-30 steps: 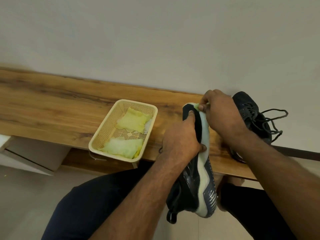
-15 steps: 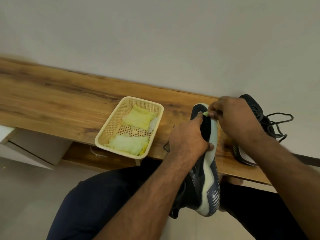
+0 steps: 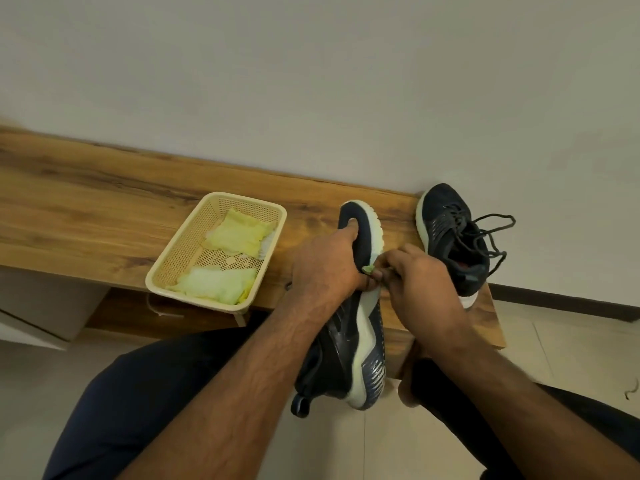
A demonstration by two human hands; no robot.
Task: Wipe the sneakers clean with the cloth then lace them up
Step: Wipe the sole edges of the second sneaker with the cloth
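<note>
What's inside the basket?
Two crumpled yellow-green cloths lie in the basket, one at the near end, one at the far end, with bare mesh floor between. Anything under the cloths is covered.

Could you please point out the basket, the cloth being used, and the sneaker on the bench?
basket [image 3: 166, 268]: head view, left wall.
cloth [image 3: 367, 270]: head view, green tip showing.
sneaker [image 3: 446, 216]: head view, toe upper.

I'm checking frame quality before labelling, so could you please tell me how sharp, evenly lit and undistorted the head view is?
Head view: soft, even light, no glare; wide-angle bend tilts the wooden shelf; slight blur on the right hand pinching the cloth; left hand, held sneaker and basket fairly sharp.
</note>
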